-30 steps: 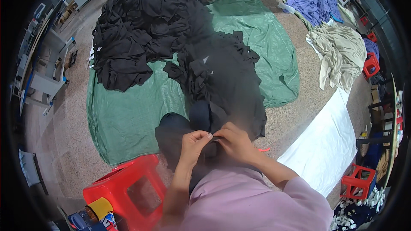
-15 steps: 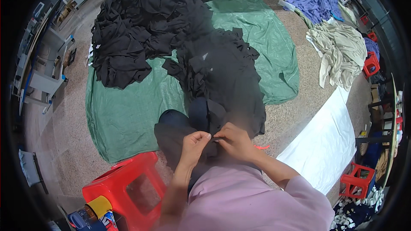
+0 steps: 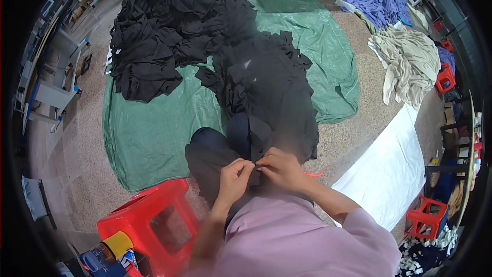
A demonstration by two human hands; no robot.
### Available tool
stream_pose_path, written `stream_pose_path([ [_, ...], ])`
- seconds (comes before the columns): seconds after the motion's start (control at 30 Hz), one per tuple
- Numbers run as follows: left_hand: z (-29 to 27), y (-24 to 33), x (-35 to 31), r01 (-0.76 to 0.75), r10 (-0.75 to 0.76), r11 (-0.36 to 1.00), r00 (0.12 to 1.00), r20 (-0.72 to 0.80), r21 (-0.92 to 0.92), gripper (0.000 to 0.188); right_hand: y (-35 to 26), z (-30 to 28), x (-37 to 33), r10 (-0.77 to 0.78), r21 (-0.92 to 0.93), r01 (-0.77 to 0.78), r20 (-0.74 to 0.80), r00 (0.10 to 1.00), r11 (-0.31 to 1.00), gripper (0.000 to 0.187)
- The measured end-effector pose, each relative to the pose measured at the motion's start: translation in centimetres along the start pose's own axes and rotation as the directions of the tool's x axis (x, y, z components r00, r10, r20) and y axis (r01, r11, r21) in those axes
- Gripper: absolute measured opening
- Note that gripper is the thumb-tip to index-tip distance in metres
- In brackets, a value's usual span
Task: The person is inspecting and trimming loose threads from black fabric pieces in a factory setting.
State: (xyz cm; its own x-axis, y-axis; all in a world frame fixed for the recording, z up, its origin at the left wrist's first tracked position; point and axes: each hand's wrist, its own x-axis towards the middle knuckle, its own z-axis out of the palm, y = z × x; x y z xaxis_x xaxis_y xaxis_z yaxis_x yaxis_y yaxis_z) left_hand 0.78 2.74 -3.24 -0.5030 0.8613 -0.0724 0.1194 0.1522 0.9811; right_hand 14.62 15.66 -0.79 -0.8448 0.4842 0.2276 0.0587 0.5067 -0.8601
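Observation:
A black garment (image 3: 210, 166) lies across my lap and knees. Over it, my left hand (image 3: 235, 177) is closed in a pinch, thumb against forefinger, at the cloth's edge. My right hand (image 3: 281, 168) pinches the same black cloth just to the right, a small dark bit of it showing at the fingertips. The two hands' fingertips nearly touch. Whether a small tool or thread is in the fingers is too small to tell. Beyond my knees, a heap of black garments (image 3: 266, 82) reaches from my lap onto a green tarp (image 3: 154, 138).
A larger black garment pile (image 3: 179, 15) rises at the far left. Close on my left stands a red plastic stool (image 3: 148, 215) with a jar (image 3: 100, 259) beside it. To the right lie a white sheet (image 3: 389, 169), beige garments (image 3: 410, 61), purple garments (image 3: 376, 2) and another red stool (image 3: 426, 216).
My left hand has moved slightly right, its fingertips now closer to the right hand's, and its fingers are more curled. My right hand has barely moved. The view has shifted a little.

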Motion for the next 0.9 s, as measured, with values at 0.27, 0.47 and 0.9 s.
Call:
stream_pose_path([
  [0.27,-0.2,1.1,-0.3,-0.107,0.103,0.991,0.993,0.059,0.082,0.013,0.5,0.1,-0.2,0.052,0.054,-0.052,0.005,0.999,0.997,0.014],
  [0.47,1.5,0.1,-1.1,0.098,-0.113,0.984,0.989,-0.1,-0.15,0.006,1.2,0.9,-0.3,0.394,0.319,-0.399,0.082,0.915,0.86,0.012],
  [0.9,1.8,-2.3,-1.7,0.248,-0.371,0.815,0.918,-0.142,-0.524,0.012,0.7,2.1,-1.5,0.422,0.38,-0.446,0.151,0.894,0.81,0.017],
])
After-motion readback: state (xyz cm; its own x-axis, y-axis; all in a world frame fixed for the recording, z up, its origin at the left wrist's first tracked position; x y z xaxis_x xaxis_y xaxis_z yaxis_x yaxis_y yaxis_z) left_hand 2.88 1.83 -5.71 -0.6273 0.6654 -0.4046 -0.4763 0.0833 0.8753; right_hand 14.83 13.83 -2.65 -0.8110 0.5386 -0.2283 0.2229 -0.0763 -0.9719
